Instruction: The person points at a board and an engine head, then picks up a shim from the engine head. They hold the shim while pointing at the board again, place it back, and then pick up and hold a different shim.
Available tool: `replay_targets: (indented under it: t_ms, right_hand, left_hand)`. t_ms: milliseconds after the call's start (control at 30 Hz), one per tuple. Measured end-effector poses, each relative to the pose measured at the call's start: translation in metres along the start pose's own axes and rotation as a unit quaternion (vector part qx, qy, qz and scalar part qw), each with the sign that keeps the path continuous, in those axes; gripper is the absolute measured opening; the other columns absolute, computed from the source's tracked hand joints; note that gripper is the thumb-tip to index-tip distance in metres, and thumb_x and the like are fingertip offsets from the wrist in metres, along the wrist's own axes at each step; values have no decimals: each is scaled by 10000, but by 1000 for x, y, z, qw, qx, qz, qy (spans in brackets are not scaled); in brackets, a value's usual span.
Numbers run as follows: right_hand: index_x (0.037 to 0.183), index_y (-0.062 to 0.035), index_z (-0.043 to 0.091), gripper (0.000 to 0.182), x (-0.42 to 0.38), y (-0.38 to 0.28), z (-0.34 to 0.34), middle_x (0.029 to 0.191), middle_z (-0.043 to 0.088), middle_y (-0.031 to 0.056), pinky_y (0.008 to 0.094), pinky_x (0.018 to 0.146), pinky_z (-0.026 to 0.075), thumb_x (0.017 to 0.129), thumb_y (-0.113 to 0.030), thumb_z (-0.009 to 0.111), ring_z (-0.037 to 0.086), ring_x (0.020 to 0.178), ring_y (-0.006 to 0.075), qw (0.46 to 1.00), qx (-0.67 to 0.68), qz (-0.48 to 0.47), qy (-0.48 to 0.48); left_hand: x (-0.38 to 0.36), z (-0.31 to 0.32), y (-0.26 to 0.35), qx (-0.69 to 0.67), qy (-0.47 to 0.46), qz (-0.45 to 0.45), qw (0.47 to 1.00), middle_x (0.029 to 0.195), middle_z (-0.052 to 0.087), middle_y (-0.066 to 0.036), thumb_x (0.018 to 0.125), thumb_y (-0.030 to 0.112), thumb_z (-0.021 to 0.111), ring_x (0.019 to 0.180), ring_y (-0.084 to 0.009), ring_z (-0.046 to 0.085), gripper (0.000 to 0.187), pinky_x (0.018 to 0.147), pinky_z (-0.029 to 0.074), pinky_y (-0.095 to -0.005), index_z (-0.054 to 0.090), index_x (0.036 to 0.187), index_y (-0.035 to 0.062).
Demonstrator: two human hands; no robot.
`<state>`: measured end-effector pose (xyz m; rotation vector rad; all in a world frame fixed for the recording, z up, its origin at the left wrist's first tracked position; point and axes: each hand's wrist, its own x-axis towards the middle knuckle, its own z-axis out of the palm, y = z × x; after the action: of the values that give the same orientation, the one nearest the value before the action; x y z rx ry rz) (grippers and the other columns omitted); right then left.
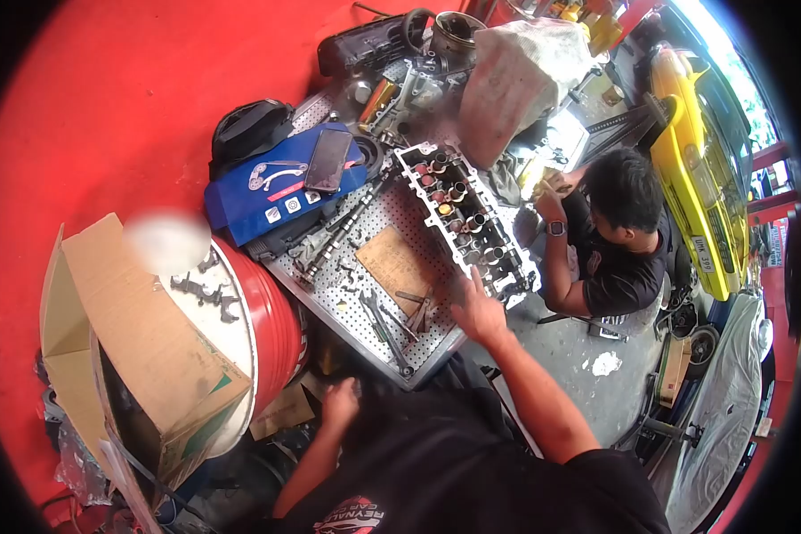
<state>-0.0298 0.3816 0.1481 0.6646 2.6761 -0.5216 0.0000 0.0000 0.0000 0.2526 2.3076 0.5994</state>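
The cylinder head (467, 222) lies along the right edge of the perforated metal table (329, 303), its near end by the right-hand side of the near corner. The right hand (481, 311) is at that near end, a finger raised against the casting and the others loosely bent; it seems to touch the rim, though the contact is hard to make out from here. The left hand (340, 402) is low, just off the near left edge, fingers curled in; I can't tell whether anything is in it.

Near the middle of the table is a stained brown card (392, 258), with loose tools (384, 334) between it and the near corner. A camshaft (340, 236) lies toward the left edge. Past that, a phone (328, 161) rests on a blue box (249, 200) at the left side. Beyond the right edge, a co-worker (627, 231) in a dark shirt bends over something bright, both hands raised close together.
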Motion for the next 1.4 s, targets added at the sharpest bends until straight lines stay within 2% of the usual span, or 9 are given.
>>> replay_targets:
  t_ms: [167, 200, 367, 667, 967, 1167, 1233, 1300, 1400]
  right_hand:
    - [1285, -103, 439, 527, -121, 19, 40, 1445, 388, 159, 461, 883, 505, 831, -271, 646, 580, 1089, 398, 973, 213, 83, -29]
    - [1292, -69, 452, 555, -139, 62, 86, 1396, 446, 172, 427, 834, 515, 834, -290, 674, 647, 941, 329, 987, 154, 52, 0]
    - [1345, -66, 477, 637, -202, 193, 121, 1332, 524, 195, 377, 1044, 385, 836, -405, 657, 489, 1253, 335, 842, 307, 414, -156]
    - [1329, -43, 491, 599, -262, 286, 84, 1313, 538, 206, 379, 1049, 385, 867, -405, 616, 499, 1242, 345, 702, 478, 499, -172]
    - [1313, -21, 506, 570, -192, 313, 51, 1295, 552, 218, 380, 1054, 385, 898, -405, 575, 509, 1232, 356, 715, 529, 393, -232]
    - [1303, -5, 516, 555, -141, 300, 6, 1283, 561, 226, 382, 1058, 385, 919, -405, 548, 515, 1225, 363, 709, 591, 227, -309]
    - [1299, 0, 519, 551, -126, 301, -17, 1279, 564, 228, 382, 1059, 385, 925, -405, 539, 518, 1223, 366, 715, 590, 147, -346]
    - [1296, 5, 522, 547, -100, 292, -41, 1275, 568, 231, 382, 1060, 385, 932, -405, 530, 520, 1221, 368, 813, 458, 60, -354]
    - [1274, -28, 550, 451, -47, 223, -89, 1244, 597, 167, 427, 1014, 399, 929, -317, 541, 522, 1190, 360, 947, 164, -111, -253]
  left_hand:
    - [-14, -43, 95, 40, 43, 152, 987, 1169, 609, -193, 820, 90, 579, 1245, -366, 441, 471, 1017, 386, -411, 542, 1289, 69]
    - [-1, -30, 117, -7, 92, 203, 975, 1206, 595, -184, 813, 80, 576, 1261, -362, 422, 548, 1030, 364, -423, 469, 1350, 64]
    - [51, -22, 285, 23, 116, 349, 930, 1446, 442, -138, 843, 103, 517, 1408, -382, 239, 811, 1101, 203, -580, 54, 1504, 13]
    - [127, -12, 371, 130, 68, 182, 972, 1419, 482, -78, 826, 69, 524, 1442, -334, 154, 837, 1140, 118, -594, 48, 1511, 5]
    - [131, -26, 395, 192, -3, 131, 973, 1415, 506, -43, 797, 34, 541, 1453, -280, 160, 854, 1145, 128, -592, 91, 1523, 56]
    - [128, -30, 388, -45, 33, 104, 993, 1350, 568, -12, 779, -9, 525, 1457, -258, 161, 837, 1164, 136, -529, 142, 1520, 56]
    - [137, 4, 350, -254, 130, 154, 946, 1338, 579, -50, 795, -22, 546, 1399, -268, 307, 816, 1135, 253, -402, 169, 1514, 61]
    - [114, 9, 334, -439, 189, 132, 869, 1326, 585, -90, 800, -24, 567, 1351, -267, 393, 810, 1107, 303, -345, 191, 1511, 71]
    - [58, 36, 280, -294, 297, 66, 906, 1319, 573, -167, 818, -72, 561, 1204, -234, 551, 789, 981, 438, -334, 187, 1502, 48]
